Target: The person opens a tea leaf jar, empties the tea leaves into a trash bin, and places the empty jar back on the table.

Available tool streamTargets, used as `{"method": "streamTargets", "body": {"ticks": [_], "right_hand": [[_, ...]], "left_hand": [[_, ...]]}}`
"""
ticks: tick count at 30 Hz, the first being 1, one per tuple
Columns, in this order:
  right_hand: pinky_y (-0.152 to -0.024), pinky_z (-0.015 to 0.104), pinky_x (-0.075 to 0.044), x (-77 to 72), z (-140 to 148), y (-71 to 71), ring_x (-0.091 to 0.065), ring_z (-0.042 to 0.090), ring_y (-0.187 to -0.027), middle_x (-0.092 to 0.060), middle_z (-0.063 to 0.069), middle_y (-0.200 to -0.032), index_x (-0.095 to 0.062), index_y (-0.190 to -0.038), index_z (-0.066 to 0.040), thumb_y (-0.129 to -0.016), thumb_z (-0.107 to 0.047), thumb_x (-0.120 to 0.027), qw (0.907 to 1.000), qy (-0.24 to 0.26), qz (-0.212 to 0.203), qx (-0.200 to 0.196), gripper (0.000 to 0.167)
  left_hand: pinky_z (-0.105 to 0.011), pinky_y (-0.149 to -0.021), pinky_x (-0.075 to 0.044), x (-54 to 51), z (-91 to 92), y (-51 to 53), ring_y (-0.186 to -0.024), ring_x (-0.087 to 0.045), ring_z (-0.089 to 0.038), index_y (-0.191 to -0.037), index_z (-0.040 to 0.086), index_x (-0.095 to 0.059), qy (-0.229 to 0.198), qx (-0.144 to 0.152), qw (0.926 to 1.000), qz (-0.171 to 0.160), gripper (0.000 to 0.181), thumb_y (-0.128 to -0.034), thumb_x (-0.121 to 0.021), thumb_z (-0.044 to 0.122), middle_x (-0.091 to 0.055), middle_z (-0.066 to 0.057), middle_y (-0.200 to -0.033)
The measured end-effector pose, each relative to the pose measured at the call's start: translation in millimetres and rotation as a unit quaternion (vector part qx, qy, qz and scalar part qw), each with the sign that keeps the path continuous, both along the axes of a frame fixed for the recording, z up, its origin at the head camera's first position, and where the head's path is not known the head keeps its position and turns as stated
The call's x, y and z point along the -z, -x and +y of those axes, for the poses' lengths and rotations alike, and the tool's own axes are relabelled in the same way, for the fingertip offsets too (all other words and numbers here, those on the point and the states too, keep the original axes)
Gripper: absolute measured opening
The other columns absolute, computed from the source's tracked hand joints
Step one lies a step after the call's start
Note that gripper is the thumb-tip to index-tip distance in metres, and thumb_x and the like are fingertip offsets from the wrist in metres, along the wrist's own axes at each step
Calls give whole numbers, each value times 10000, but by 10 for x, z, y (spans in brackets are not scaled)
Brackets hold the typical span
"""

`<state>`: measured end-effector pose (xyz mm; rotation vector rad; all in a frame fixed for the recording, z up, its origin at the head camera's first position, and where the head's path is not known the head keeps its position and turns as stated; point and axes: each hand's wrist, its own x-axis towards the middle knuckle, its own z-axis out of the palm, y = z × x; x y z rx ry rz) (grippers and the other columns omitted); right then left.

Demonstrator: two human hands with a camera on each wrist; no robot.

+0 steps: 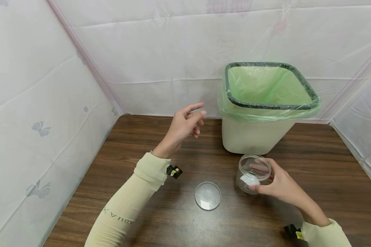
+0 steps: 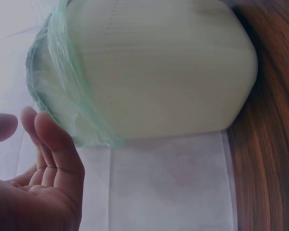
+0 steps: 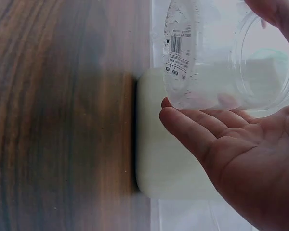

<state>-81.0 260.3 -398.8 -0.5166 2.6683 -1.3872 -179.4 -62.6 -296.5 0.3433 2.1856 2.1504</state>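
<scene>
My right hand [image 1: 282, 185] holds a clear plastic jar [image 1: 246, 181] by its side, thumb on the near side and fingers round the far side. The jar has no lid on and stays upright, low over the table; the head view does not tell whether it touches. A printed barcode label [image 3: 179, 50] shows on its base in the right wrist view. To its left a round clear lid [image 1: 208, 196] lies flat on the table. My left hand [image 1: 185, 124] hovers left of the bin with loosely bent fingers and nothing in them.
At the back right stands a pale waste bin [image 1: 253, 135] lined with a green bag [image 1: 266, 116], its dark rim [image 1: 272, 105] on top. The dark wood table [image 1: 136, 137] is bordered by hanging white sheets [image 1: 173, 51] at the back and sides.
</scene>
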Motion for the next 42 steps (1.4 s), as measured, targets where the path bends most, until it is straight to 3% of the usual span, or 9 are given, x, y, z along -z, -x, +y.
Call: {"method": "streamTargets", "body": {"ticks": [10, 15, 20, 24, 33, 42], "right_hand": [[-748, 268, -508, 49, -21, -7, -599, 254, -1140, -642, 24, -1344, -416, -1404, -93, -776, -314, -894, 9993, -271, -274, 34, 819], [-727, 278, -505, 88, -48, -10, -630, 202, -979, -646, 26, -1340, -416, -1377, -89, -746, -358, -911, 9985, -511, -188, 42, 846], [-800, 404, -505, 131, -88, -29, -631, 272, -1046, -664, 68, -1306, -421, -1358, -74, -693, -423, -931, 9958, -900, 76, 136, 908], [-821, 483, -499, 155, -109, -41, -629, 327, -1065, -660, 123, -1285, -430, -1343, -68, -669, -427, -942, 9955, -925, 127, 158, 919], [-779, 464, -506, 235, -106, -69, -635, 280, -979, -639, 166, -1180, -429, -1342, -70, -660, -429, -944, 9953, -960, 98, 35, 927], [-794, 436, -521, 305, -97, -107, -634, 277, -1018, -630, 148, -1196, -428, -1361, -78, -663, -413, -950, 9956, -859, 365, -40, 934]], "left_hand": [[-281, -505, -512, 27, -21, -15, -531, -543, -157, -1364, 159, -619, 48, -38, 10000, -3, 387, -987, -660, 234, -627, -99, -803], [-290, -512, -518, 48, -31, -30, -544, -547, -160, -1371, 167, -616, 54, -22, 10000, -24, 392, -987, -661, 238, -626, -92, -804], [-291, -525, -523, 70, -32, -44, -556, -550, -163, -1371, 170, -615, 65, 14, 10000, -44, 396, -985, -665, 244, -631, -88, -811], [-297, -532, -530, 81, -29, -50, -559, -561, -167, -1367, 152, -618, 152, 36, 9999, 23, 401, -978, -670, 234, -637, -89, -808], [-303, -546, -540, 113, -31, -62, -556, -563, -163, -1362, 109, -618, 177, 188, 9996, 142, 400, -977, -670, 206, -643, -85, -799], [-324, -558, -554, 140, -35, -74, -576, -577, -178, -1349, 114, -638, 336, 255, 9988, 244, 384, -980, -674, 213, -658, -113, -834]]}}
